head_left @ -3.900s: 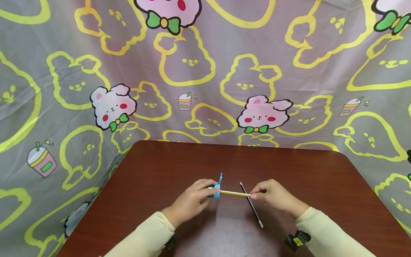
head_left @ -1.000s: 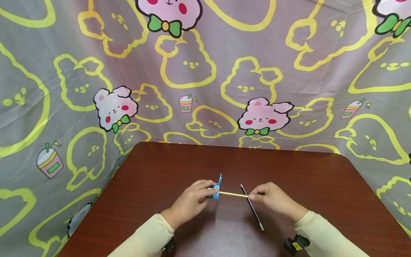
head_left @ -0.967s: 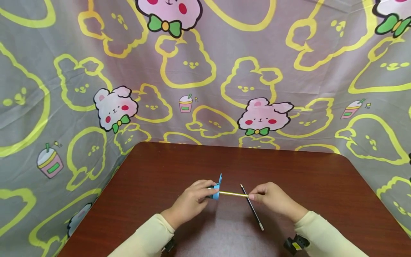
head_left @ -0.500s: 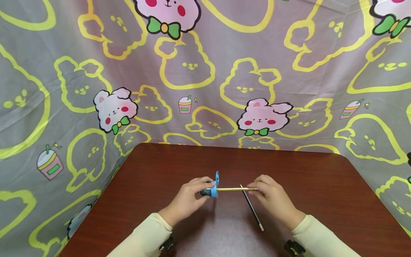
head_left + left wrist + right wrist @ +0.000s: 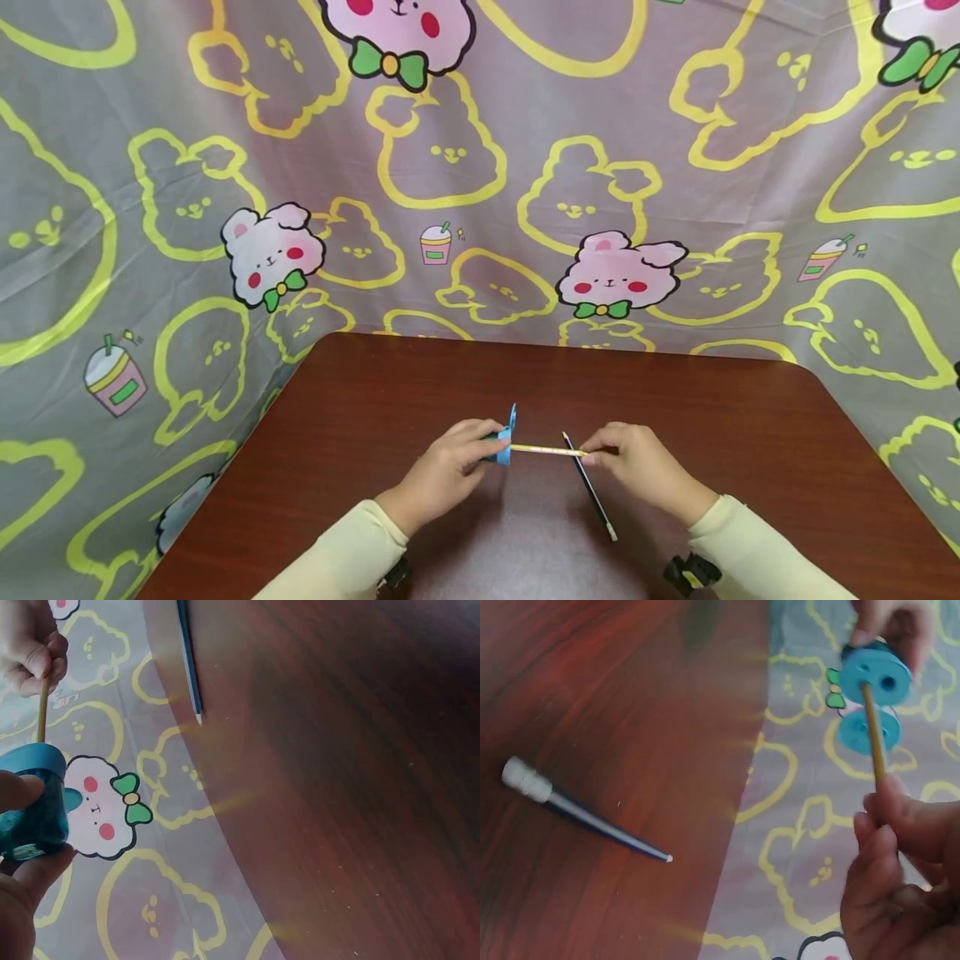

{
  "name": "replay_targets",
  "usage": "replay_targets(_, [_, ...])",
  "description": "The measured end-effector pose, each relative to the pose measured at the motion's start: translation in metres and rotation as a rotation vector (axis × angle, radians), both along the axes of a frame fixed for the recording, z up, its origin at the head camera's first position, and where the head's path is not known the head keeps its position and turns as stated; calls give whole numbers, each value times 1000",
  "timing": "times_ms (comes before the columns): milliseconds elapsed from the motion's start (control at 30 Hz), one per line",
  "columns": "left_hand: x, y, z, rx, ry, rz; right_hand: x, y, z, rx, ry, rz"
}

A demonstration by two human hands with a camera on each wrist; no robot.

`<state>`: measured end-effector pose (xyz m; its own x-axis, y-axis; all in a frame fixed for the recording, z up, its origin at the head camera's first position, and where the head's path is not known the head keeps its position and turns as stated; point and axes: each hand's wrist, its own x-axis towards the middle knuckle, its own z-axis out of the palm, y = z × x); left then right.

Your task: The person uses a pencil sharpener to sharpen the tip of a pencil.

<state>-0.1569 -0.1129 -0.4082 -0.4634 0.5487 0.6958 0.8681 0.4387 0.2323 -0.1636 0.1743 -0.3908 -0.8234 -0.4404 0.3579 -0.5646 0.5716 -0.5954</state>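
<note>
My left hand [image 5: 447,463] grips a blue pencil sharpener [image 5: 504,447] held sideways above the table, its flip lid raised. In the right wrist view the sharpener's face [image 5: 877,671] shows two holes, and a yellow pencil [image 5: 873,731] stands in one of them. The pencil's far end is hidden inside. My right hand [image 5: 640,468] pinches the pencil's outer part between thumb and fingers. The left wrist view shows the translucent body [image 5: 37,814] of the sharpener between thumb and finger. A dark pencil [image 5: 590,487] with a white end lies on the table, passing below the yellow one in the head view.
The brown wooden table [image 5: 420,383] spreads beneath both hands. A grey cloth [image 5: 480,167] printed with yellow outlines and rabbit faces hangs behind it and along both sides.
Half a second ago the right hand was rolled and slightly higher, with the sharpener turned a little; both are now back near their earlier pose. The dark pencil stays put.
</note>
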Motion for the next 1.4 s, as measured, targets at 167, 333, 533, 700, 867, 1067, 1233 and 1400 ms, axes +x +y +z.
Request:
replay_targets(167, [-2, 1, -1, -40, 69, -37, -5, 7, 5, -21, -399, 12])
replay_targets(333, [-1, 2, 1, -8, -35, 18, -6, 4, 4, 46, -236, -11])
replay_targets(533, [0, 1, 6, 59, -189, 54, -1, -2, 2, 28, -51, -86])
replay_targets(700, [1, -1, 10, 140, -311, 71, 1, -2, -2, -23, 129, -78])
replay_targets(867, [1, -2, 10, 177, -383, 64, -1, -3, -7, -42, 478, 9])
replay_targets(1067, [5, -2, 8, 135, -346, 49, 1, -6, -8, -42, 520, 27])
replay_targets(1233, [6, -1, 4, 28, -143, 22, 2, -3, -2, -33, 58, 5])
replay_targets(1400, [5, -1, 1, -30, -7, -17, -1, 3, 3, -63, -452, 18])
